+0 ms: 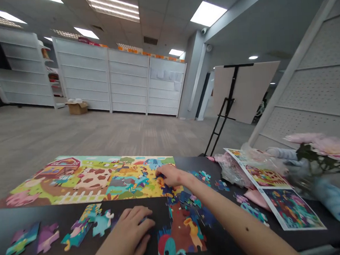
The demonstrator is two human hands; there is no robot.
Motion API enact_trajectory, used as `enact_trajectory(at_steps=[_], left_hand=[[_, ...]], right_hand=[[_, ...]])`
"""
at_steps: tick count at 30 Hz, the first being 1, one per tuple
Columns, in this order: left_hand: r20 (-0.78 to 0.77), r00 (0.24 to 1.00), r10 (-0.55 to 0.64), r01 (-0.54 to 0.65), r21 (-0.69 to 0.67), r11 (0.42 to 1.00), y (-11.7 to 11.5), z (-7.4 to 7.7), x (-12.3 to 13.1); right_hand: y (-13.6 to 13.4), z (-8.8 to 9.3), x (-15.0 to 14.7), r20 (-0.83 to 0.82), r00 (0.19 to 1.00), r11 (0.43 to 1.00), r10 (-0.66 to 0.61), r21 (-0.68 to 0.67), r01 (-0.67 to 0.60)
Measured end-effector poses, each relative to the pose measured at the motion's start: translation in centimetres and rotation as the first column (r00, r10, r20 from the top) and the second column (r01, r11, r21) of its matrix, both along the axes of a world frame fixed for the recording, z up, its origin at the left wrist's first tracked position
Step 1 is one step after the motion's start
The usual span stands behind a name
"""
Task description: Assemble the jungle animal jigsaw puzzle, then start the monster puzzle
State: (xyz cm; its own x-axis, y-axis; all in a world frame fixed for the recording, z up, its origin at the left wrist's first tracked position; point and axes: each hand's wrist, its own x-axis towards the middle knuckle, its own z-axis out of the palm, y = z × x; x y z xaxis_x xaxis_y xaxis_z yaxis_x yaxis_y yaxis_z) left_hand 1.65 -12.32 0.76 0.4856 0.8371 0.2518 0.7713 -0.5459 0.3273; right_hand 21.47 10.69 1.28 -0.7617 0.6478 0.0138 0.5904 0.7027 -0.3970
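Observation:
A colourful jigsaw [94,177] with a barn, a cow and wild animals lies joined on the black table. At its right end, my right hand [170,176] bends its fingers down onto a dark puzzle piece [166,188]; the fingertips partly cover it. My left hand [136,227] rests palm down on the tabletop, fingers loosely apart, left of a joined brown-and-blue section [181,231]. A bit of blue shows by its fingertips, too hidden to name. Loose pieces lie left of it, including a teal piece [102,222] and a purple piece [47,238].
More loose pieces [202,176] lie beyond my right forearm. A printed picture sheet [292,206] sits at the right, with crumpled clear plastic [234,171], pink flowers [324,144] and blue cloth [338,205] around it. Behind the table stand an easel [229,104] and white shelves [128,82].

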Motion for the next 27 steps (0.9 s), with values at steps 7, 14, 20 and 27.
enact_trajectory(at_steps=[7,14,20,27], left_hand=[[-0.158,0.949,-0.272,0.298,0.180,0.937,1.3,-3.3,7.6],[-0.138,0.971,-0.198,0.237,0.398,0.887,1.3,-5.4,7.6],[-0.129,0.972,-0.196,0.232,0.398,0.887,-0.3,-5.4,5.6],[-0.161,0.967,-0.199,0.247,0.381,0.891,-0.4,-4.9,5.2]], right_hand=[[-0.4,1.8,1.4,-0.111,0.981,0.987,-0.160,-0.035,0.156],[-5.6,0.7,7.3,-0.332,0.873,0.934,-0.358,-0.143,0.329],[-11.1,-2.1,9.7,-0.388,0.809,0.895,-0.442,-0.257,0.366],[-11.9,-2.3,13.4,-0.398,0.751,0.850,-0.526,-0.260,0.458]])
